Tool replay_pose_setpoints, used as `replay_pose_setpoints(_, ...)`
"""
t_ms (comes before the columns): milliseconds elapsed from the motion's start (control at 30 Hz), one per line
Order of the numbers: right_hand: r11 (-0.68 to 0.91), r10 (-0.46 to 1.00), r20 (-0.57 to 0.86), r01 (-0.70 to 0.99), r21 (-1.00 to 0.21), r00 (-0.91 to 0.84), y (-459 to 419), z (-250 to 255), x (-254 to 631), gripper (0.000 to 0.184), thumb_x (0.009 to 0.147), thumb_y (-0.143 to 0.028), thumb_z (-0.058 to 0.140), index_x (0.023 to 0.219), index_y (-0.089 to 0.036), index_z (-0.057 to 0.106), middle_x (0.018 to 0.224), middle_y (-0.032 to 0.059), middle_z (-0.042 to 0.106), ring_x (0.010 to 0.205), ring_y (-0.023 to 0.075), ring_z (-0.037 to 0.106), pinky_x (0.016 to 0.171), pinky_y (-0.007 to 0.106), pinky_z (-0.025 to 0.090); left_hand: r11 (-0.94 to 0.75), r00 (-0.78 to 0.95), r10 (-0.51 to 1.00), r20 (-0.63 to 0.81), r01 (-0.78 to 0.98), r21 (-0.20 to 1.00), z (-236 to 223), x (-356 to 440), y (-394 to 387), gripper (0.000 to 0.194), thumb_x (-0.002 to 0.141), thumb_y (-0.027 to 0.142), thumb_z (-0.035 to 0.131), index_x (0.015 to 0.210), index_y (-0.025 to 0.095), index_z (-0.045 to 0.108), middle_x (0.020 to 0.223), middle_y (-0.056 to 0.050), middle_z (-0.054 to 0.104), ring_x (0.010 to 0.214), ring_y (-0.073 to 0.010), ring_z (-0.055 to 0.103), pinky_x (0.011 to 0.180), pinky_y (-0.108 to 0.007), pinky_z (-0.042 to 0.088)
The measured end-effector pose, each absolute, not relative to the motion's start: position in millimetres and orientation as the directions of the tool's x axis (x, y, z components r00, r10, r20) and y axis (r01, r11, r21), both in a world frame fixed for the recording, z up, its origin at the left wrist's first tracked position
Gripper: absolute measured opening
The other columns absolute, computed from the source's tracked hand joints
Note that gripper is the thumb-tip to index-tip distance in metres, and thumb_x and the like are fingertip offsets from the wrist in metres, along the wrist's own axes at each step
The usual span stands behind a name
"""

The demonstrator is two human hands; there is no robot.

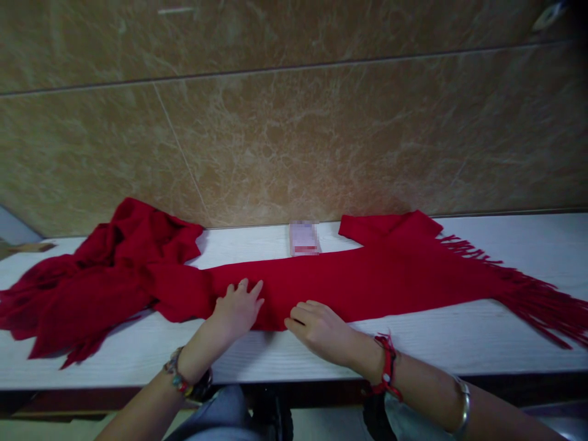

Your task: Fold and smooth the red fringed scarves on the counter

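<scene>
A red woven scarf [358, 282] lies lengthwise along a white wood-grain tabletop [459, 343], running beneath the fingers of a person's left hand [237, 306] and past those of the right hand [320, 331]. The left fingers are spread wide and rest on the cloth, palm down, with nothing gripped. The right fingers are loosely curled at the scarf's near edge; whether they pinch the hem cannot be told. To the right of the right fingers the cloth stretches out fairly smooth, ending in a long, loose fringe [542, 300], with a folded-over flap [390, 226] near the tiled wall [321, 135]. To the left of the left fingers sits a rumpled heap of red fabric [105, 269]; whether it is the same piece is unclear. Just beyond the fingers, at the scarf's far edge, stands or lies a small pale packet [303, 237], its face blurred. The scarf looks light, soft and limp, not fragile, likely to wrinkle and slide; its plain long edges beside the right fingers seem the best hold, since the fringe could tangle.
</scene>
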State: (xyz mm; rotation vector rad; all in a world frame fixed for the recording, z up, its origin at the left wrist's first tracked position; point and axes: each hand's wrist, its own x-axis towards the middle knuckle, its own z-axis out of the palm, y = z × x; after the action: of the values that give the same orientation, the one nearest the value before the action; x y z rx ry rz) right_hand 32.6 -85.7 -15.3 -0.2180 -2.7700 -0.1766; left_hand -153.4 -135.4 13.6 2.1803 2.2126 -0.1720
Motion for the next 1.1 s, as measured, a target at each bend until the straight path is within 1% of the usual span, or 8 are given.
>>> replay_pose_setpoints(133, 0.978, 0.126, 0.395, 0.181, 0.104, -0.910, -85.3, -18.5, 31.5, 0.010, 0.083, -0.012, 0.047, 0.082, -0.014, 0.056, 0.075, 0.0032, 0.056, 0.071, 0.0148, 0.049, 0.064, 0.028, 0.037, 0.030, -0.021, 0.953, -0.303, 0.999, 0.027, 15.2, -147.5, -127.8, 0.048, 0.085, 0.045, 0.031, 0.132, 0.040, 0.022, 0.145, -0.003, 0.013, 0.125, -0.0439, 0.013, 0.083, -0.067, 0.026)
replay_pose_setpoints(333, 0.977, 0.195, 0.374, 0.214, 0.009, -0.907, -86.0, -17.5, 28.7, 0.013, 0.082, -0.011, 0.047, 0.076, -0.016, 0.057, 0.072, 0.0021, 0.056, 0.069, 0.0135, 0.049, 0.063, 0.026, 0.037, 0.352, -0.365, 0.915, -0.169, 0.930, -0.106, 17.7, -179.1, -102.6, 0.058, 0.083, 0.055, 0.026, 0.134, 0.028, 0.025, 0.141, -0.016, 0.018, 0.122, -0.0491, 0.017, 0.077, -0.072, 0.024)
replay_pose_setpoints(433, 0.951, 0.309, 0.359, 0.278, -0.136, -0.881, -85.4, -18.2, 29.2, 0.013, 0.082, -0.019, 0.050, 0.089, -0.019, 0.060, 0.089, 0.0037, 0.060, 0.086, 0.0156, 0.051, 0.077, 0.030, 0.039, 0.201, -0.211, 0.966, -0.148, 0.976, -0.079, 18.1, -176.2, -100.5, 0.062, 0.082, 0.057, 0.028, 0.135, 0.027, 0.020, 0.143, -0.012, 0.012, 0.127, -0.0419, 0.010, 0.091, -0.064, 0.019)
replay_pose_setpoints(533, 0.923, 0.367, 0.294, 0.306, -0.232, -0.882, -84.2, -16.6, 37.9, 0.041, 0.083, -0.037, 0.047, 0.122, -0.023, 0.044, 0.124, 0.0075, 0.048, 0.117, 0.0226, 0.037, 0.097, 0.045, 0.027, -0.061, 0.063, 0.984, -0.164, 0.998, 0.015, 12.7, -165.6, -97.5, 0.056, 0.084, 0.054, 0.025, 0.135, 0.032, 0.018, 0.144, -0.006, 0.009, 0.130, -0.0324, 0.006, 0.098, -0.055, 0.018)
replay_pose_setpoints(600, 0.917, 0.345, 0.197, 0.284, -0.282, -0.918, -80.7, -11.5, 48.9, 0.051, 0.085, -0.045, 0.040, 0.131, -0.024, 0.032, 0.135, 0.0080, 0.036, 0.125, 0.0241, 0.026, 0.101, 0.050, 0.019, -0.084, 0.089, 0.985, -0.149, 0.996, 0.042, 5.6, -162.5, -94.7, 0.054, 0.085, 0.052, 0.023, 0.135, 0.031, 0.019, 0.144, -0.006, 0.011, 0.130, -0.0306, 0.007, 0.099, -0.055, 0.017)
replay_pose_setpoints(733, 0.877, 0.349, 0.054, 0.305, -0.372, -0.936, -55.9, 3.7, 73.4, 0.051, 0.087, -0.048, 0.031, 0.134, -0.028, 0.026, 0.139, 0.0048, 0.028, 0.129, 0.0207, 0.020, 0.103, 0.049, 0.018, -0.065, 0.069, 0.995, -0.075, 0.996, 0.057, -7.4, -166.2, -92.9, 0.053, 0.086, 0.052, 0.020, 0.135, 0.030, 0.020, 0.144, -0.006, 0.014, 0.130, -0.0288, 0.009, 0.100, -0.055, 0.014)
replay_pose_setpoints(900, 0.707, 0.698, 0.136, 0.647, -0.285, -0.703, -8.2, -4.6, 90.2, 0.056, 0.087, -0.048, 0.028, 0.135, -0.020, 0.024, 0.141, 0.0105, 0.022, 0.130, 0.0238, 0.013, 0.101, 0.053, 0.018, -0.052, 0.057, 0.995, -0.085, 0.996, 0.068, -7.2, -167.5, -95.2, 0.056, 0.085, 0.055, 0.020, 0.135, 0.030, 0.020, 0.143, -0.006, 0.015, 0.130, -0.0300, 0.009, 0.100, -0.056, 0.013)
replay_pose_setpoints(1100, 0.721, 0.691, 0.068, 0.679, -0.140, -0.720, 7.0, -30.4, 100.1, 0.058, 0.086, -0.050, 0.026, 0.133, -0.016, 0.029, 0.139, 0.0110, 0.028, 0.128, 0.0267, 0.020, 0.100, 0.053, 0.020, 0.036, -0.022, 0.987, -0.160, 0.996, 0.080, -0.7, -163.5, -97.4, 0.063, 0.081, 0.062, 0.020, 0.136, 0.031, 0.015, 0.144, -0.006, 0.007, 0.129, -0.0371, 0.003, 0.095, -0.064, 0.012)
